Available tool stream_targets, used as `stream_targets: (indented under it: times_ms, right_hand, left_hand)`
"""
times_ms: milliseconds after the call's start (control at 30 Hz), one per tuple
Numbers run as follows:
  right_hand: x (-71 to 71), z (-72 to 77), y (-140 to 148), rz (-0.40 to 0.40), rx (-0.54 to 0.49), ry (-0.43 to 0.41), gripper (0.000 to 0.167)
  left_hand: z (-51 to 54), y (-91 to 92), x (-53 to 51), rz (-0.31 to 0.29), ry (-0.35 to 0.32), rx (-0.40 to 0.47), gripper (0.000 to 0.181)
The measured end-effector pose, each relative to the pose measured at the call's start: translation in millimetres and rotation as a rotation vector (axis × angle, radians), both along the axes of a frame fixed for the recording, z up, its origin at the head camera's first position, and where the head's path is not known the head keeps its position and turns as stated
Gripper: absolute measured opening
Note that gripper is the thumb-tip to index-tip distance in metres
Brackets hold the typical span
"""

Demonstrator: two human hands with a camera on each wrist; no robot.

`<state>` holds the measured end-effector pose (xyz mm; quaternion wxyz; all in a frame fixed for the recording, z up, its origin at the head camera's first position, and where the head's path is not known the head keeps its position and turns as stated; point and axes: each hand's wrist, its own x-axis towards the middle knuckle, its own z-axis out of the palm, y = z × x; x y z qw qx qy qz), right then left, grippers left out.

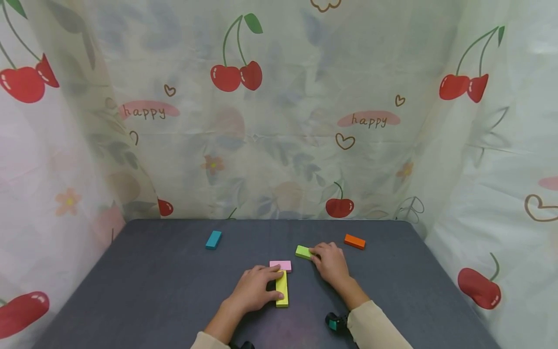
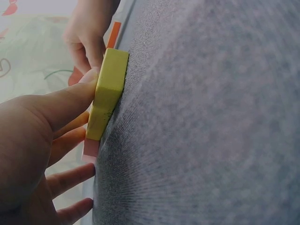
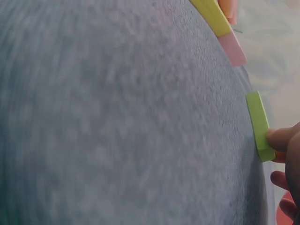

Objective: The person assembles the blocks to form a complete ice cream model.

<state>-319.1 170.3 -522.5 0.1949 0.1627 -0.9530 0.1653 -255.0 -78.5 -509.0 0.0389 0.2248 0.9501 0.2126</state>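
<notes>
In the head view my left hand rests on a yellow block, thumb and index fingertips touching it. The left wrist view shows the thumb against the yellow block and the other fingers spread apart. A pink block lies crosswise at the yellow block's far end, touching it. Farther right, my right hand pinches the right end of a light green block. This green block lies low at the table surface in the right wrist view, the thumb on its near end.
A blue block lies at the back left of the dark grey table. An orange block sits at the back right, just beyond my right hand. Behind the table hangs a cherry-print curtain, with more cloth at both sides.
</notes>
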Motion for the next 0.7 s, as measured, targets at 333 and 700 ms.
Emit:
stream_targets:
  times_ms: [333,700]
  right_hand:
    - [0.4,-0.9,-10,0.065,0.003,-0.002,0.020]
    - [-0.5,-1.5,-16,0.118,0.017,-0.017,0.021]
  left_hand:
    - [1.7,0.2,1.3,0.004,0.003,-0.005,0.057]
    - [5.7,-0.1,3.8,-0.005,0.005,-0.001,0.057]
